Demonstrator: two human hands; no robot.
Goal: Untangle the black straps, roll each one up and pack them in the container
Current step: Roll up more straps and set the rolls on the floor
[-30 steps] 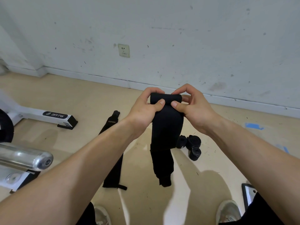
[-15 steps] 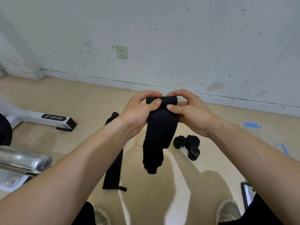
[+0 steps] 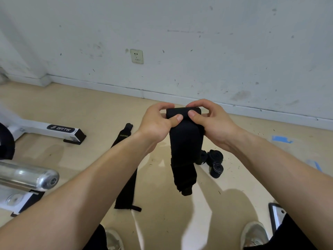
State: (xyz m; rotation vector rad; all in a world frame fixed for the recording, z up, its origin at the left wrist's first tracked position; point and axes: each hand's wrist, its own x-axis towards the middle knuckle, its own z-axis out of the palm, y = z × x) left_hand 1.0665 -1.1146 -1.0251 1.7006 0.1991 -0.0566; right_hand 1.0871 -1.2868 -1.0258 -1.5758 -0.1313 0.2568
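I hold a wide black strap (image 3: 185, 147) in front of me, its top end rolled into a small coil between both hands. My left hand (image 3: 156, 121) pinches the coil's left side with thumb and curled fingers. My right hand (image 3: 209, 120) pinches the right side the same way. The strap's loose tail hangs down above the floor. A second black strap (image 3: 126, 170) lies flat and stretched out on the floor under my left forearm. Three rolled black straps (image 3: 214, 163) sit together on the floor, partly hidden behind the hanging tail.
A white exercise machine base (image 3: 45, 129) and a chrome bar (image 3: 27, 175) stand at the left. A dark-rimmed object (image 3: 275, 215) shows at the lower right edge. My shoes (image 3: 254, 233) are at the bottom. The wall with a socket (image 3: 137, 56) runs behind.
The roll at the top has been turned further between my thumbs and the hanging tail has swung and shifted slightly. The straps on the floor have not moved.
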